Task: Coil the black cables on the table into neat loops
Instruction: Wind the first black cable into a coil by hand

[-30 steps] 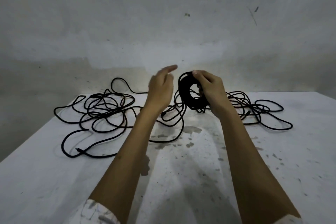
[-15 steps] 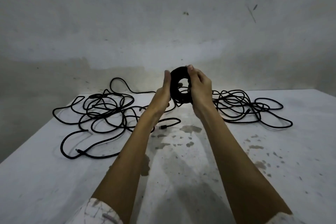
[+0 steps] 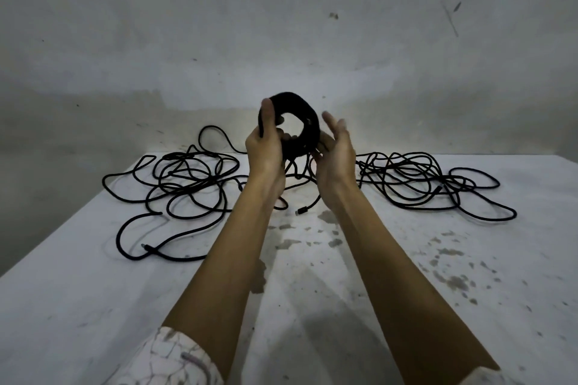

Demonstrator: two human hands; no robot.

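Note:
A tight black cable coil is held upright above the far middle of the table. My left hand grips its left side, thumb lying up along the rim. My right hand is beside the coil's lower right with fingers spread and relaxed, blurred, at most touching it. A loose tail hangs from the coil down to a connector end on the table. One tangle of black cable sprawls at the left, another tangle at the right.
The white table is stained with dark spots in front of my arms. A bare grey wall stands right behind it. The table's left edge runs diagonally at the lower left.
The coil has passed from my right hand's grip to my left hand. My right hand has let go and opened beside it. Both hands rose slightly.

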